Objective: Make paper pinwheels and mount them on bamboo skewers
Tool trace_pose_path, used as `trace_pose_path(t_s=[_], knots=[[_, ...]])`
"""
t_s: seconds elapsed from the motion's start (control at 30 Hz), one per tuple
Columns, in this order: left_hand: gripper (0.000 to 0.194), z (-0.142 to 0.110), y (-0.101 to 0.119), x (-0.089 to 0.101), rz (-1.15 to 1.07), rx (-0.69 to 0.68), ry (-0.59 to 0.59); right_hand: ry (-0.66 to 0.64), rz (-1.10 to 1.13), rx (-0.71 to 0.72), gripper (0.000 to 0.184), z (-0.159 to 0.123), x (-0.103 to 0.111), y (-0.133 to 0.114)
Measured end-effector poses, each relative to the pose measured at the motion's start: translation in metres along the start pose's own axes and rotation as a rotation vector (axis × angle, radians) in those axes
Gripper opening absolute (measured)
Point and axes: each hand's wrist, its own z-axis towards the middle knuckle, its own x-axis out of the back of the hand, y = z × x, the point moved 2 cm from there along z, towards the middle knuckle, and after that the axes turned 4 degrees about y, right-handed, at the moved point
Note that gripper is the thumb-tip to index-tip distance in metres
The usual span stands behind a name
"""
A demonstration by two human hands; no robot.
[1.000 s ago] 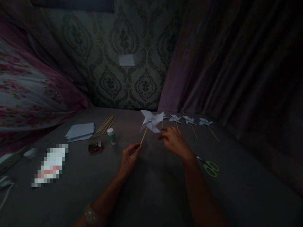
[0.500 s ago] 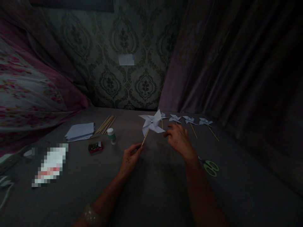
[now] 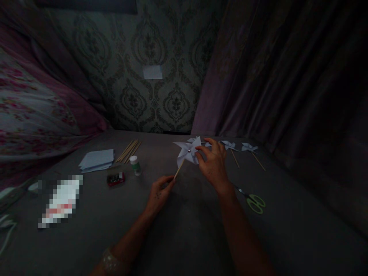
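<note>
A white paper pinwheel [image 3: 186,155] on a thin wooden stick is held up over the table, with a small shiny pin at its centre. My left hand [image 3: 160,192] is closed round the lower end of the stick. The thumb and forefinger of my right hand [image 3: 212,163] are at the right-hand blade, close together and seemingly pinching its edge, with the other fingers raised. Behind the right hand lie other finished-looking pinwheels [image 3: 248,147], partly hidden. Green-handled scissors [image 3: 254,203] lie right of my right forearm.
At the left are a paper stack [image 3: 97,159], several loose wooden sticks [image 3: 128,151], a small white-capped bottle [image 3: 135,166] and a red box of pins [image 3: 115,179]. A blurred-out packet [image 3: 61,201] lies nearer. Curtains and a patterned wall [image 3: 161,103] border the table.
My right hand has moved left from beside the pinwheel onto its right blade. The pinwheel has shifted slightly right and its blades have turned a little. My left hand keeps its hold.
</note>
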Motion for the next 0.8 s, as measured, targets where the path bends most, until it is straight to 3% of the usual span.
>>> trace_pose_path(t_s=[0.23, 0.43, 0.53, 0.67, 0.8], knots=[[0.022, -0.001, -0.001, -0.001, 0.04, -0.026, -0.021, 0.015, 0.002, -0.027, 0.018, 0.001, 0.0, 0.002], [0.021, -0.002, -0.001, -0.002, 0.12, -0.101, -0.035, -0.013, -0.059, -0.035, 0.055, 0.003, 0.008, 0.006], [0.021, -0.002, -0.002, -0.002, 0.145, -0.162, -0.052, -0.069, -0.156, -0.055, 0.063, 0.003, 0.011, 0.01], [0.022, -0.001, -0.003, 0.0, 0.122, -0.145, -0.021, -0.18, -0.208, -0.09, 0.057, 0.001, 0.01, 0.013], [0.021, 0.002, -0.007, 0.002, 0.075, -0.071, 0.023, -0.463, -0.123, -0.082, 0.049, -0.005, 0.006, 0.009]])
